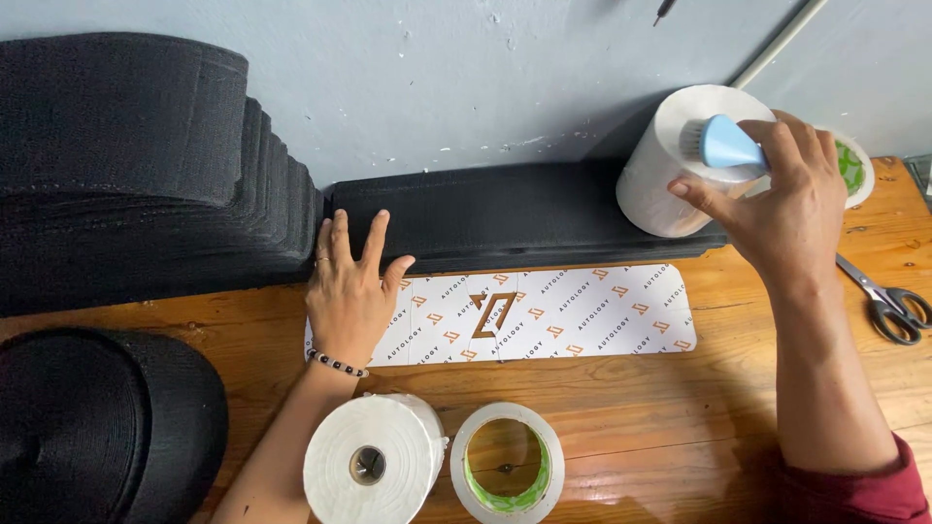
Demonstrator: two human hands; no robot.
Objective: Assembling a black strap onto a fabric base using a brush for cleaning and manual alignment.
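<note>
1. Our left hand [348, 291] lies flat, fingers spread, pinning the printed white sheet [544, 315] to the surface [680, 408].
2. Our right hand [777, 199] grips the blue brush [723, 146] against a white roll [680, 160].
3. The sheet is placed; brushing not yet begun.

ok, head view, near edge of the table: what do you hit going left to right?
Black cap → white paper roll → tape roll with green inner ring → red sleeve of the right arm.
</note>
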